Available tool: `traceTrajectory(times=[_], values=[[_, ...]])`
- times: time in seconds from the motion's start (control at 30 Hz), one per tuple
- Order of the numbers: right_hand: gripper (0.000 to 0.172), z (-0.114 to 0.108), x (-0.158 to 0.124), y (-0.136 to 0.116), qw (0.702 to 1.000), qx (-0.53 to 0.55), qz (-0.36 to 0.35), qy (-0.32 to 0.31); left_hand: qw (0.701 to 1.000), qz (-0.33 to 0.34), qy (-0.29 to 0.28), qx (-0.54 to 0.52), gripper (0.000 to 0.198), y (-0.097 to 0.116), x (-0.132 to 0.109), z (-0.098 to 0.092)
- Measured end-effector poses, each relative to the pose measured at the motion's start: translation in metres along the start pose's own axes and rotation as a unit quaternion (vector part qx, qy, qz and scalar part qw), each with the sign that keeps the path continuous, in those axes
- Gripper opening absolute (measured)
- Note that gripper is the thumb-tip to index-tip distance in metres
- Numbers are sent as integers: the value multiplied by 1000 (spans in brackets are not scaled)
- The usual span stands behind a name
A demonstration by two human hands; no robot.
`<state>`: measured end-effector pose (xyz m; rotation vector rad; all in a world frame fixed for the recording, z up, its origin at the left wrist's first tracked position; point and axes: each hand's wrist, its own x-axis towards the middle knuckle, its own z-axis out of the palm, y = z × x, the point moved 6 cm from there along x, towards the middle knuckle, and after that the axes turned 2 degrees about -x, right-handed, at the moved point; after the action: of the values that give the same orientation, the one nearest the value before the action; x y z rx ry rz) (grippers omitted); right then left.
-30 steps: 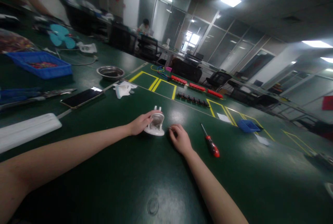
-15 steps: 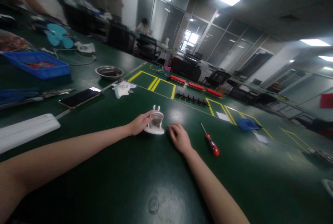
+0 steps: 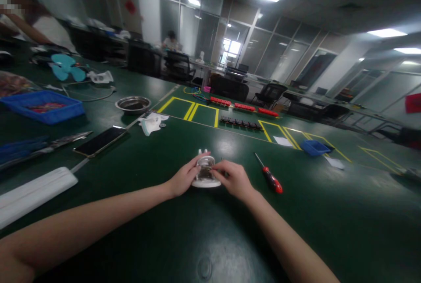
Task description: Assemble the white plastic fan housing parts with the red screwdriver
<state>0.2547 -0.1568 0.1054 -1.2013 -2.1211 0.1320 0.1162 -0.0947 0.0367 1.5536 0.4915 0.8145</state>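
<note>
A small white plastic part (image 3: 205, 174) with short prongs on top stands on the dark green table (image 3: 184, 239) in front of me. My left hand (image 3: 184, 178) wraps round its left side. My right hand (image 3: 234, 179) touches its right side with fingers pinched against it; whether a small piece is in those fingers is hidden. A red-handled screwdriver (image 3: 270, 178) lies just right of my right hand.
A phone (image 3: 99, 141), a white flat bar (image 3: 33, 193), a blue bin (image 3: 42, 106), a steel bowl (image 3: 133, 104) and a white part (image 3: 150, 123) lie to the left. A small blue tray (image 3: 314, 147) sits far right. A person stands at the far left.
My right hand has moved left from the table surface onto the white part. The view has swung down and left a little. My left hand stays on the part.
</note>
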Motion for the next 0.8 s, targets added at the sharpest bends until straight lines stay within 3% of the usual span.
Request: traceTrajectory(times=[0.17, 0.33, 0.6, 0.8], values=[[17, -3, 1, -13, 981, -164, -83, -56, 998, 21, -44, 49, 47, 6, -2, 9], [21, -5, -2, -24, 952, -262, -150, -59, 995, 32, -67, 60, 49, 7, -1, 14], [29, -5, -4, -27, 955, -248, -143, -77, 995, 7, -53, 86, 48, 7, -2, 16], [25, -9, -4, -25, 978, -166, -123, -35, 994, 2, -46, 102, 45, 11, -2, 17]])
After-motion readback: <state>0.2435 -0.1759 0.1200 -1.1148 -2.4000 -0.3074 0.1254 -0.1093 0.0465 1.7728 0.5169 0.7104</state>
